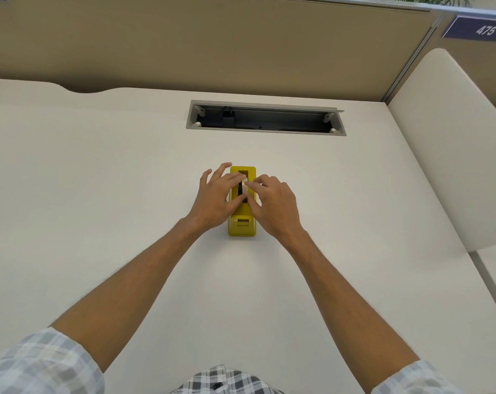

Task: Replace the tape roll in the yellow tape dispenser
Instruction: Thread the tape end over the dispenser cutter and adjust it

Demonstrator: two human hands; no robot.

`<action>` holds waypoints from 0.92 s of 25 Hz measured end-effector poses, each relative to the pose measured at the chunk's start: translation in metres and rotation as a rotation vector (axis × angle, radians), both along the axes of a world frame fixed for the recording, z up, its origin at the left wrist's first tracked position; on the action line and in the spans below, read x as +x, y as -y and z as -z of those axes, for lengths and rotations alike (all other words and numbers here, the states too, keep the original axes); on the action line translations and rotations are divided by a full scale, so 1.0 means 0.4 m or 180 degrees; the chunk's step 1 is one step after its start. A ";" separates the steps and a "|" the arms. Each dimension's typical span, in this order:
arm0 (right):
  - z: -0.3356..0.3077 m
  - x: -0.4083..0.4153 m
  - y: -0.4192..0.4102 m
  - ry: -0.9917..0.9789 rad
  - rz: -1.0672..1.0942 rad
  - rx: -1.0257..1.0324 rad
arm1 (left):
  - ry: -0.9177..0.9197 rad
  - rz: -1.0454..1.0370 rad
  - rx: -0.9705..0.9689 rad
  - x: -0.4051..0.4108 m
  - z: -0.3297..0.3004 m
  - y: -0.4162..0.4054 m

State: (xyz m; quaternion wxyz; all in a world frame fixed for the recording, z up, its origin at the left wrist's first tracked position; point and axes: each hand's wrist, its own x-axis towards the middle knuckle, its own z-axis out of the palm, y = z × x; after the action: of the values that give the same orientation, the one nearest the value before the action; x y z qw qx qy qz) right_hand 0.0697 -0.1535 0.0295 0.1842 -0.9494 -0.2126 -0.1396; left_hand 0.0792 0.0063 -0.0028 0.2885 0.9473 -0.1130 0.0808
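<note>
Reaching forward from plaid sleeves at the near edge of the view, two bare forearms ran out over the white desk and met at the yellow tape dispenser. It stood near the middle of the desk, its cutter end toward the person and its open slot on top.

The left hand lay against the dispenser's left side, fingers spread and fairly straight — some of them reached over the top edge, the thumb pointing toward the slot. The right hand came in from the other side, its fingers bent, their tips at the slot. A small pale piece, probably the tape roll, showed between the fingertips of both hands, though whether either hand actually pinched it could not be told; the fingers hid most of it.

Farther back, a long grey cable tray was sunk into the desk, its dark inside open to view. Behind it rose a tan partition, and at the far right a dark blue sign read 475, beside a curved white divider.
</note>
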 end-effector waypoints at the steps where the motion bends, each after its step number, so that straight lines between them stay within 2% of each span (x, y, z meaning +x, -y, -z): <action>1: -0.002 0.003 0.000 -0.0011 0.0020 0.0019 | -0.0003 -0.0003 0.0007 -0.001 0.000 0.000; 16: 0.002 0.026 -0.010 0.0217 0.0025 -0.0173 | 0.0010 0.0084 0.0232 0.005 -0.001 -0.007; 23: 0.005 0.032 -0.015 0.0420 -0.0137 -0.0264 | -0.0138 0.0158 -0.0001 0.001 0.004 -0.010</action>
State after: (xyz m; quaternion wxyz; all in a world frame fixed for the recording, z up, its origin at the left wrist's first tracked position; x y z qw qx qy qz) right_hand 0.0825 -0.1476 0.0274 0.1332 -0.9402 -0.2502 -0.1890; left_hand 0.0794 0.0102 -0.0045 0.2930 0.9457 -0.1301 0.0531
